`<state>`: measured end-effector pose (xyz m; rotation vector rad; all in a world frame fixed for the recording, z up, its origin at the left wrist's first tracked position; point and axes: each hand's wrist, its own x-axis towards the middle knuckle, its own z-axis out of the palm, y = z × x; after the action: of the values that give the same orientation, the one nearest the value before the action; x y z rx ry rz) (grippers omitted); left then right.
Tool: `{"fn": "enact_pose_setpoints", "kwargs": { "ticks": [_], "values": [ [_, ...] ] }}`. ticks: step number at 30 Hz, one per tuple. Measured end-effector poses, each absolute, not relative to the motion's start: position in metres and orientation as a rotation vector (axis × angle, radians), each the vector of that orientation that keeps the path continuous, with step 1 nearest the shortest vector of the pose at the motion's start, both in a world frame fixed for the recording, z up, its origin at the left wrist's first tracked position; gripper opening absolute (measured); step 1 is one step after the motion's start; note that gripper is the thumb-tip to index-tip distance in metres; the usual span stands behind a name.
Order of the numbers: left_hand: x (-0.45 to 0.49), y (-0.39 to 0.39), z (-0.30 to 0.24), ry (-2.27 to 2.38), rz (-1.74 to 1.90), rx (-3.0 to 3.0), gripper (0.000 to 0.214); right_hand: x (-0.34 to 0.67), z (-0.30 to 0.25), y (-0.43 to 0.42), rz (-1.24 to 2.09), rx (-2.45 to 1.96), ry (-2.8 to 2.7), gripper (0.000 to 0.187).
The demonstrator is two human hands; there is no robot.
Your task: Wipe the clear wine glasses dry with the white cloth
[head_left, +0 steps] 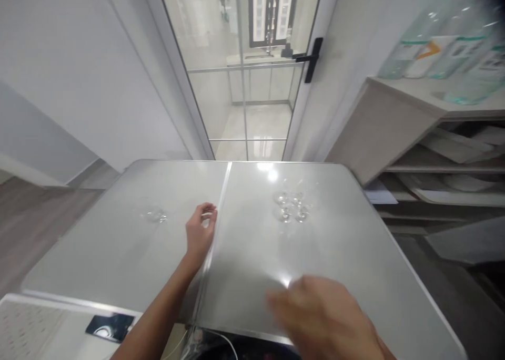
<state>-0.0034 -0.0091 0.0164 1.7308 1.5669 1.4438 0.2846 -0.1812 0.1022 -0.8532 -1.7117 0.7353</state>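
My left hand (201,226) rests low over the table, just left of its white centre seam (223,192). Its fingers are loosely curled with gaps between them, and nothing shows inside. In the lower right, my right hand (321,307) is smeared by motion above the near part of the table; its fingers cannot be made out. Several small clear glass pieces (284,214), perhaps stemmed glasses, are grouped beyond it on the right half. Another clear glass piece (157,214) is on the left half, a little way left of my left hand.
The glossy grey table (339,255) reaches to a glazed door (244,71) with a black handle (313,60). At right, a shelf unit (402,102) carries clear bottles (457,50). A dark phone-like slab (110,327) lies at lower left; a white cable (226,341) hangs by the near edge.
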Motion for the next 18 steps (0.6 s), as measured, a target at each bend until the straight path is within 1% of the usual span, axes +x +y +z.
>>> {"fn": "enact_pose_setpoints", "kwargs": {
  "ticks": [1,2,3,5,6,7,9,10,12,15,18],
  "values": [
    [-0.026,-0.014,0.020,1.722,1.507,1.709,0.021,0.284,0.089,-0.167,0.841,-0.979,-1.592,0.021],
    [-0.048,-0.020,0.022,1.877,1.581,1.679,0.020,0.283,0.075,-0.154,0.944,-1.127,-1.407,0.020],
    [-0.068,-0.024,0.022,2.009,1.642,1.649,0.020,0.282,0.061,-0.143,1.039,-1.258,-1.190,0.027],
    [-0.103,-0.029,0.016,2.228,1.735,1.607,0.022,0.283,0.035,-0.126,1.249,-1.337,-0.978,0.038],
    [-0.118,-0.030,0.011,2.315,1.745,1.570,0.027,0.285,0.024,-0.120,1.317,-1.353,-0.945,0.040],
    [-0.132,-0.028,0.005,2.382,1.746,1.504,0.035,0.287,0.015,-0.114,1.324,-1.379,-0.968,0.039],
    [-0.155,-0.020,-0.007,2.452,1.722,1.354,0.058,0.290,0.001,-0.103,1.212,-1.467,-1.151,0.030],
    [-0.164,-0.015,-0.013,2.465,1.690,1.284,0.070,0.292,-0.003,-0.096,1.089,-1.498,-1.235,0.027],
    [-0.174,-0.001,-0.024,2.443,1.616,1.195,0.082,0.295,-0.009,-0.081,0.848,-1.537,-1.383,0.028],
    [-0.172,0.016,-0.036,2.305,1.617,1.128,0.085,0.298,-0.015,-0.059,0.619,-1.721,-1.588,0.037],
    [-0.163,0.023,-0.042,2.196,1.627,1.186,0.079,0.298,-0.019,-0.049,0.561,-1.834,-1.674,0.041]
  ]
}}
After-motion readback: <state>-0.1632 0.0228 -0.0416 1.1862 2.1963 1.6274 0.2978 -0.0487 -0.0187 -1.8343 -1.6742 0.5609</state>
